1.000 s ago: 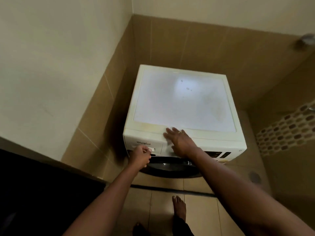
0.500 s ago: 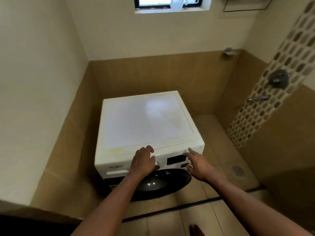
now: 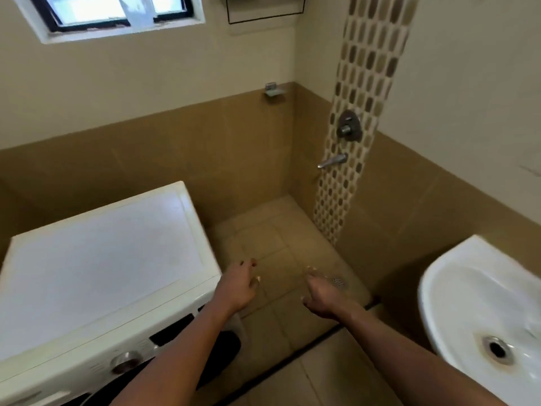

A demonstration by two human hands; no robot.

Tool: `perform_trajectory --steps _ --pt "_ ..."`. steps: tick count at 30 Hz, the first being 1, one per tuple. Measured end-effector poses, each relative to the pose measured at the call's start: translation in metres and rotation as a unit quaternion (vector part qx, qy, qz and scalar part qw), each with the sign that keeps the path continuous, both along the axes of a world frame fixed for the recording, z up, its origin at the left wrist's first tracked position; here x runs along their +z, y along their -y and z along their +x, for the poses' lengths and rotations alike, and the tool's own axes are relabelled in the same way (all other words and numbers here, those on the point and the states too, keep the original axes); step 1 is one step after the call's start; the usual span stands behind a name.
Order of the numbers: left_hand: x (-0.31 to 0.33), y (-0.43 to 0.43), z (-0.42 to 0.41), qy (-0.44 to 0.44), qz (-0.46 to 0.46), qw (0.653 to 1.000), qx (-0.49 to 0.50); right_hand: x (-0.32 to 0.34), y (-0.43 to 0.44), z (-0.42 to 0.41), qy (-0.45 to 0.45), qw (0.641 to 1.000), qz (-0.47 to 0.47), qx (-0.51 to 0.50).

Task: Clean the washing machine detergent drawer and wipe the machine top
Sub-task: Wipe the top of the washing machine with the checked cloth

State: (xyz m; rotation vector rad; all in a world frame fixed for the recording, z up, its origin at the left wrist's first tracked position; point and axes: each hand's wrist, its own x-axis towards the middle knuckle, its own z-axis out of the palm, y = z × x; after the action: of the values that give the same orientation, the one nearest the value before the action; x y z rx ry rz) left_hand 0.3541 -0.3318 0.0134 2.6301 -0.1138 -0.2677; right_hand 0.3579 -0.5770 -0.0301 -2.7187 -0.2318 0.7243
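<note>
The white washing machine [image 3: 96, 259] stands at the lower left, its flat top bare and faintly smudged. Its front panel shows a chrome dial [image 3: 126, 361] and a dark display; the detergent drawer front [image 3: 38, 401] sits at the bottom left edge, closed as far as I can see. My left hand [image 3: 238, 285] hovers just past the machine's front right corner with loosely curled fingers, holding nothing. My right hand [image 3: 320, 297] hangs over the floor to the right, fingers relaxed and empty. Neither hand touches the machine.
A white wash basin [image 3: 456, 315] juts out at the right edge. A shower mixer [image 3: 349, 126] and a tap spout [image 3: 332, 161] are on the mosaic strip of the right wall. A floor drain [image 3: 338, 282] lies beyond my right hand. A window [image 3: 117, 10] is high up.
My view has swung right, away from the machine front. Both hands have left the machine's front edge and panel and now hang in the air beside it.
</note>
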Motion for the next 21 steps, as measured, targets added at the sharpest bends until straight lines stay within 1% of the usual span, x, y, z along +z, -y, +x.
perform_trajectory --steps 5,9,13,16,21 --pt "0.024 0.048 0.059 -0.001 0.029 0.999 -0.033 0.016 0.050 0.061 0.026 1.000 -0.011 -0.010" --pt "0.042 0.057 0.116 0.015 -0.003 1.000 0.006 0.040 0.056 0.116 0.067 0.998 -0.001 0.001" --pt "0.055 0.048 0.175 0.041 0.002 0.999 0.031 0.071 0.040 0.177 0.117 0.992 -0.018 0.052" --pt "0.069 0.034 0.232 0.061 0.022 0.997 0.036 0.098 0.019 0.244 0.155 0.985 -0.021 0.079" --pt "0.124 0.002 0.344 0.122 0.026 0.991 0.045 0.152 -0.018 0.371 0.212 0.972 -0.044 0.090"
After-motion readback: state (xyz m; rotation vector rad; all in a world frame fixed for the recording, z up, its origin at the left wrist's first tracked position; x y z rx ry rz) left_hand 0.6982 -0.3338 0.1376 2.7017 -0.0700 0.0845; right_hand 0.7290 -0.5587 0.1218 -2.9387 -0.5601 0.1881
